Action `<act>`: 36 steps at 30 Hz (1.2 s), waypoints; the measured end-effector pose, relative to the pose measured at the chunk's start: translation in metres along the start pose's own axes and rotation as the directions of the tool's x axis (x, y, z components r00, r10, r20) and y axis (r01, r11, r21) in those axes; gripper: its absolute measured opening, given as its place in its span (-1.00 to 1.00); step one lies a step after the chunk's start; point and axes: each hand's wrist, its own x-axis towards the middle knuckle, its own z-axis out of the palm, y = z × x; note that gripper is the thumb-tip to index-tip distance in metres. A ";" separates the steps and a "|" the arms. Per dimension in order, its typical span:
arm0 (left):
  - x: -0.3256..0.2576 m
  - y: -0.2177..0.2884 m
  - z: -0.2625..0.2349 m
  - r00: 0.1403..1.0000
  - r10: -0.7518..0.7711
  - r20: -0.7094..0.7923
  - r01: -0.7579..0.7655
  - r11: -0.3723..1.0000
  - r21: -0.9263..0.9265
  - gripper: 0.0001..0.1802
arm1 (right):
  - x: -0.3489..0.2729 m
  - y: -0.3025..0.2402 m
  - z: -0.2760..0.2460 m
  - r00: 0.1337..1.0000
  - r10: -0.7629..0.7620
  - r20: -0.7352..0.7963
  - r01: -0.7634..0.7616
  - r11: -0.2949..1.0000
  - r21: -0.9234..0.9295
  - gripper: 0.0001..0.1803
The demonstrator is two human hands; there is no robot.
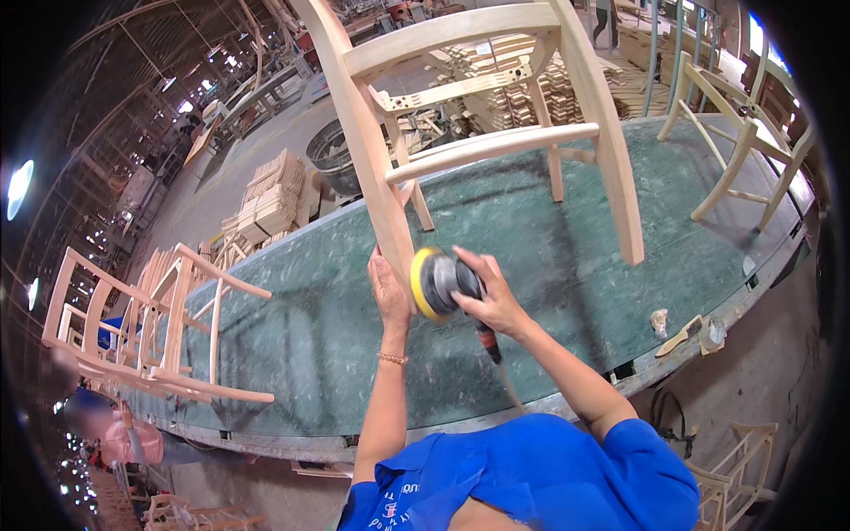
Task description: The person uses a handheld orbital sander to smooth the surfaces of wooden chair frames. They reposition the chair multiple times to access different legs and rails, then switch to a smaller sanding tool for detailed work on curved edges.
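A bare wooden chair frame (pixel 379 159) stands on the green-topped table in front of me, with rails joining its legs. My left hand (pixel 388 290) grips the lower end of its near left leg from the outer side. In my right hand (pixel 498 299) is a round orbital sander (pixel 438 281), grey and black with a yellow pad. The pad faces left against the inner side of that same leg, close to my left hand. A hose (pixel 509 385) trails from the sander down toward me.
More wooden chairs stand on the green table (pixel 310 354): a chair (pixel 744 150) at the right and chair frames (pixel 168 327) at the left. A brush (pixel 680 336) lies near the right front edge. Stacked wood (pixel 270 199) sits beyond the table. Another person (pixel 133 434) is at the lower left.
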 end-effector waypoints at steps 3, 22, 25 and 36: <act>-0.003 0.002 0.000 1.000 0.007 -0.018 -0.005 0.996 0.086 -0.34 | -0.035 0.015 -0.028 0.978 0.095 0.183 -0.060 0.980 -0.189 -0.08; -0.033 0.030 0.005 0.940 -0.286 0.187 0.321 0.927 -0.194 -0.15 | -0.178 0.086 0.008 0.831 0.538 0.143 -0.285 0.631 -0.721 0.05; -0.037 0.026 0.004 0.930 -0.292 0.223 0.346 0.901 -0.261 -0.13 | -0.177 0.088 0.018 0.819 0.563 0.110 -0.306 0.591 -0.746 0.11; -0.124 0.028 0.058 0.827 -0.506 0.247 0.550 0.820 -0.162 -0.13 | -0.104 0.009 -0.022 0.876 0.479 0.054 -0.480 0.858 0.184 -0.21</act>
